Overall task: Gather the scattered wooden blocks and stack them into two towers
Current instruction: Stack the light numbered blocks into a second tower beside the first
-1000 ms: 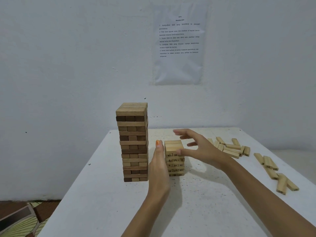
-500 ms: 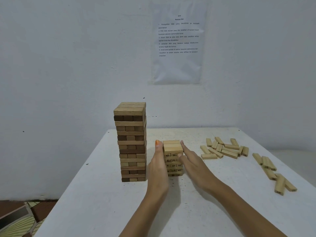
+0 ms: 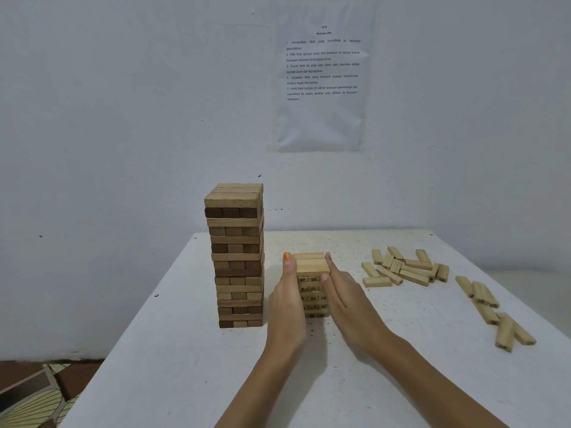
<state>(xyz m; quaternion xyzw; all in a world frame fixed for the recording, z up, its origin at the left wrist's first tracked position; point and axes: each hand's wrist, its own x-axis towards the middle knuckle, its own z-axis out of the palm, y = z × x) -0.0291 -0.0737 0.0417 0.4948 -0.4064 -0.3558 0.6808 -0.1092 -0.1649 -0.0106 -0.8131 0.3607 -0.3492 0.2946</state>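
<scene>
The short numbered-block tower (image 3: 311,267) is pressed between the left hand (image 3: 285,307) and the right hand (image 3: 349,304), both held flat with fingers straight against its sides. The tall tower (image 3: 236,254) is seen just left of the short one. Loose blocks (image 3: 404,268) are scattered well to its right on the white table (image 3: 216,381).

Place: plain white-walled room
Wall (image 3: 123,103): bare, with a printed instruction sheet (image 3: 321,88) taped up
Table (image 3: 185,366): white, set in the corner
</scene>
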